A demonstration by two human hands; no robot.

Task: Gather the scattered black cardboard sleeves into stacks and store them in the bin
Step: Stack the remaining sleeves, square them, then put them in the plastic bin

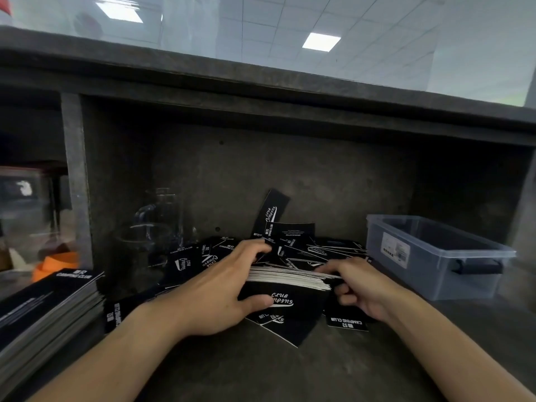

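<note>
A stack of black cardboard sleeves point(290, 285) with white edges stands on its side in the middle of the shelf. My left hand point(223, 288) grips its left end, thumb on the front face and fingers over the top. My right hand point(356, 288) holds the right end with curled fingers. Behind and under the stack lies a loose heap of scattered sleeves point(293, 242), one leaning upright against the back wall. The translucent grey bin point(435, 256) sits to the right, and I see nothing inside it.
A tall neat stack of sleeves point(49, 306) lies at the left front. Clear glass jars point(159, 224) stand at the back left beside a shelf post point(77, 181). An orange object point(55, 265) sits left of the post. A dark shelf board hangs overhead.
</note>
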